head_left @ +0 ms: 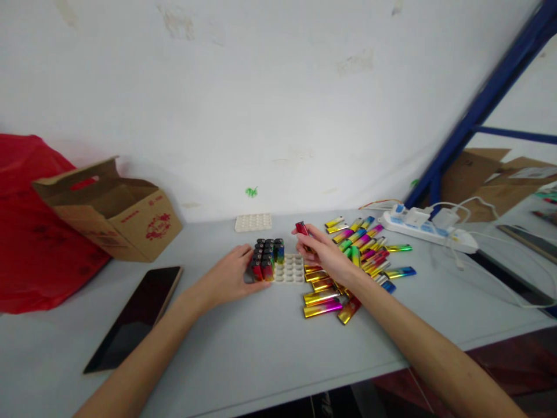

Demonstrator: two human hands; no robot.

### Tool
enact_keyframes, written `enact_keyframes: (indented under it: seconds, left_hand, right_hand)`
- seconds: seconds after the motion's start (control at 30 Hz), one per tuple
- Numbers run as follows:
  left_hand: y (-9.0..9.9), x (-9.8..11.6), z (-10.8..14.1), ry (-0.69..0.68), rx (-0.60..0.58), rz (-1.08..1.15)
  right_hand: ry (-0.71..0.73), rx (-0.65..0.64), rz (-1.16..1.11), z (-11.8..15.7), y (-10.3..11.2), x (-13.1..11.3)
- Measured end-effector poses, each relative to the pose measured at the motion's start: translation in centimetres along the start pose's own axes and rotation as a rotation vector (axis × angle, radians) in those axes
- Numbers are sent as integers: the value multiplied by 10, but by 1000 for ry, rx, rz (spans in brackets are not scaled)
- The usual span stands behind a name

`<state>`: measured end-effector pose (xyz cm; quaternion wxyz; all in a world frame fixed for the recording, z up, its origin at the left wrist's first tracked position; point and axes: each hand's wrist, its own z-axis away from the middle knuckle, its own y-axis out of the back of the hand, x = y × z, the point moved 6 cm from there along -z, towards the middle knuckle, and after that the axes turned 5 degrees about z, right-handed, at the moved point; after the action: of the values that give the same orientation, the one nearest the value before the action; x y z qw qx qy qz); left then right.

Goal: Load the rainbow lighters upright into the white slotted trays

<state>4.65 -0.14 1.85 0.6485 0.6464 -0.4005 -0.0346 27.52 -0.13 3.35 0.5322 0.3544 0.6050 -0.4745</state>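
Observation:
A white tray [289, 269] with rows of round-ended hollows lies on the table. Its left part carries several upright lighters [263, 258] with black tops and shiny coloured bodies. My left hand [232, 274] grips the tray's left side, its fingers against the outer lighters and its thumb along the front edge. Pinched between the fingers of my right hand [324, 251] is a red lighter [301, 229], raised just above the tray's right side. Beneath and around my right forearm spreads a loose pile of metallic lighters [322, 309] in gold, purple, green and blue.
A second white tray [253, 222] lies by the wall. To the left are a tablet [134, 316], an open cardboard box [143, 223] and a red bag [35, 232]. A power strip [435, 230] with plugs and cables stands right, near a blue metal frame [478, 104].

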Motion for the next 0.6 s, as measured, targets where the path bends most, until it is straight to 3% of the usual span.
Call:
enact_keyframes:
  seconds: [0.17,0.37,0.6]
  left_hand:
    - [0,-3,1,-29,19,-7]
    - [1,-2,1,-30,20,-3]
    - [0,-1,1,-39,18,16]
  right_hand:
    - [-80,-70,-114,-2,-16,12]
    - [-169,17,-19,0,-17,26]
    - [-106,49,168,0,-15,29]
